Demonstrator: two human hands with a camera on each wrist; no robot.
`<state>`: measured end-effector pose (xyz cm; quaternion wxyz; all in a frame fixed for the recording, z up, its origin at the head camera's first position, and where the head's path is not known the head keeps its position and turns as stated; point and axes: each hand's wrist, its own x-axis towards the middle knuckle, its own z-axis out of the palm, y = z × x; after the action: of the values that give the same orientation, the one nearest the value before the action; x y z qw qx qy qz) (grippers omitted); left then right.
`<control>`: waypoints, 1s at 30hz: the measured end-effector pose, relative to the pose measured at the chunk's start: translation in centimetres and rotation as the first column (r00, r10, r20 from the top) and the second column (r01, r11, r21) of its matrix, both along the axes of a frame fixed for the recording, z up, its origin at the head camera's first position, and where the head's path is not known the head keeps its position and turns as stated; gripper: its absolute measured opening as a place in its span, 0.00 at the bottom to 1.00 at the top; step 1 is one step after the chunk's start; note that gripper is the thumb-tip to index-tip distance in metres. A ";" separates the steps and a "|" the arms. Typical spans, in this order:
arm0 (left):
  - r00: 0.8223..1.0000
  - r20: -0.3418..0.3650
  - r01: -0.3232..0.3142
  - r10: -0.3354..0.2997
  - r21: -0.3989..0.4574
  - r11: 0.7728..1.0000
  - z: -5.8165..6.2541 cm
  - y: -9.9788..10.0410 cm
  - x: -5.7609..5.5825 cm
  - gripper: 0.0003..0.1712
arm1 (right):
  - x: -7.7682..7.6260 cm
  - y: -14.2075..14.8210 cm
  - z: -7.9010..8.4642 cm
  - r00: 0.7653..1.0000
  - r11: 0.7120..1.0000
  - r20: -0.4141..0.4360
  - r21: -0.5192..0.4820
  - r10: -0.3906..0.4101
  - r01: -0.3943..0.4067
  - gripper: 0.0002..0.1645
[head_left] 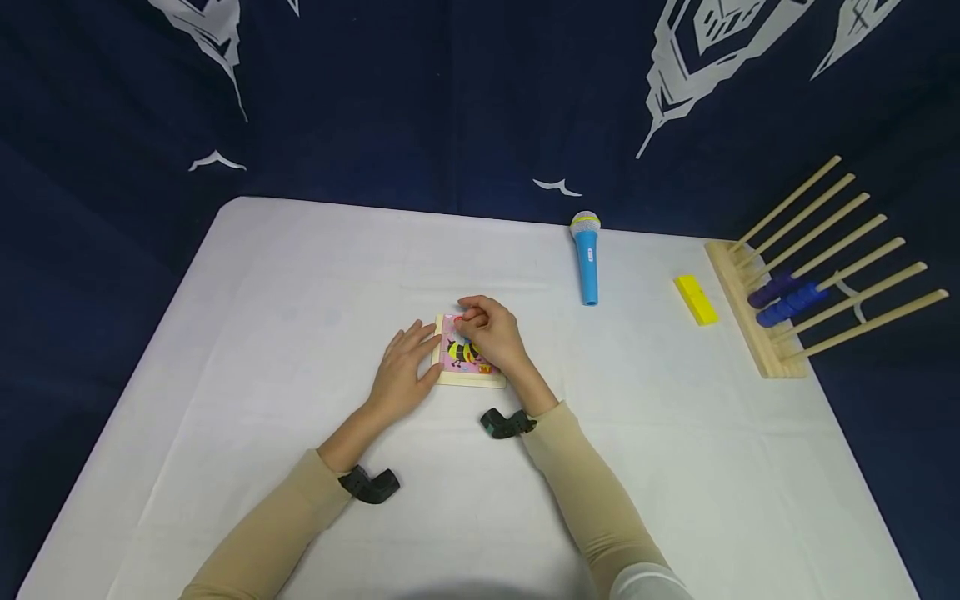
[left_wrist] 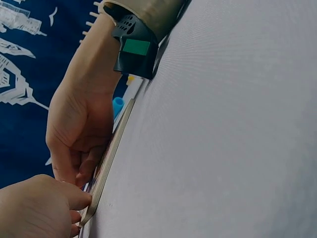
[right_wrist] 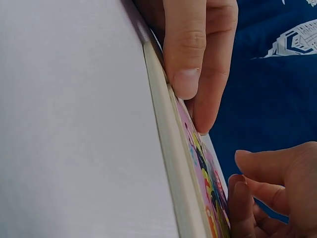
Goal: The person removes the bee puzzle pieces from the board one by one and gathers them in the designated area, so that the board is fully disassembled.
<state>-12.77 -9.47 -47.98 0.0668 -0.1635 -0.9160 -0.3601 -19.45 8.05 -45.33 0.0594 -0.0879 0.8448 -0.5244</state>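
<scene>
A small wooden-framed picture puzzle board [head_left: 471, 380], pink with a yellow-and-black bee, lies flat on the table. My left hand [head_left: 405, 372] rests along its left side, fingers fairly straight and spread, thumb near the lower left corner. Over the picture's upper right part, my right hand [head_left: 496, 335] has its fingers bent, tips down at the surface. Seen from the right wrist, the bent fingers of the right hand [right_wrist: 270, 193] meet the picture's face, and the left thumb [right_wrist: 187, 74] sits at the frame's edge. I cannot tell whether the right fingertips pinch a piece.
A blue toy microphone [head_left: 587, 262] lies toward the table's far edge. To the right are a yellow block [head_left: 696, 300] and a wooden rack [head_left: 750, 312] with several long pegs, two carrying purple and blue beads. White cloth covers the table [head_left: 300, 275]; a dark blue patterned curtain hangs behind.
</scene>
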 end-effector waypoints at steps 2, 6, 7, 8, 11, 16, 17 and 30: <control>1.000 -0.001 0.003 -0.003 -0.005 1.000 -0.1 0.0 0.0 0.26 | 0.0 0.0 -0.2 1.000 1.000 -0.012 0.016 0.003 -0.003 0.19; 1.000 -0.004 0.006 -0.006 -0.012 1.000 -0.1 0.0 -0.1 0.26 | -0.1 0.0 -0.5 0.999 0.999 -0.047 0.053 0.009 -0.006 0.18; 1.000 -0.003 0.005 -0.006 -0.011 1.000 -0.1 0.0 -0.1 0.26 | -0.1 0.0 -0.6 0.998 0.998 -0.058 0.063 0.010 -0.006 0.18; 1.000 -0.003 0.005 -0.005 -0.010 1.000 0.0 0.0 -0.1 0.26 | -0.1 0.0 -0.6 0.998 0.997 -0.068 0.072 0.011 -0.006 0.18; 1.000 -0.001 0.005 -0.005 -0.006 1.000 0.0 0.0 -0.1 0.26 | -0.1 -0.1 -0.7 0.996 0.995 -0.092 0.100 0.017 -0.008 0.17; 1.000 0.004 0.007 -0.007 -0.004 1.000 0.0 -0.1 -0.1 0.26 | -0.2 -0.2 -0.7 0.991 0.987 -0.131 0.162 0.040 -0.018 0.18; 1.000 0.003 0.007 -0.007 -0.004 1.000 0.0 -0.1 -0.1 0.26 | -0.2 -0.2 -0.7 0.990 0.984 -0.137 0.176 0.046 -0.022 0.18; 1.000 -0.014 0.010 -0.011 -0.023 1.000 -0.2 -0.1 -0.3 0.26 | -0.1 -0.4 -0.8 0.984 0.963 -0.169 0.267 0.064 -0.017 0.17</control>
<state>-13.02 -9.61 -48.13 0.0694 -0.1716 -0.9187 -0.3490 -19.56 7.61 -46.08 0.0066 -0.1425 0.9072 -0.3957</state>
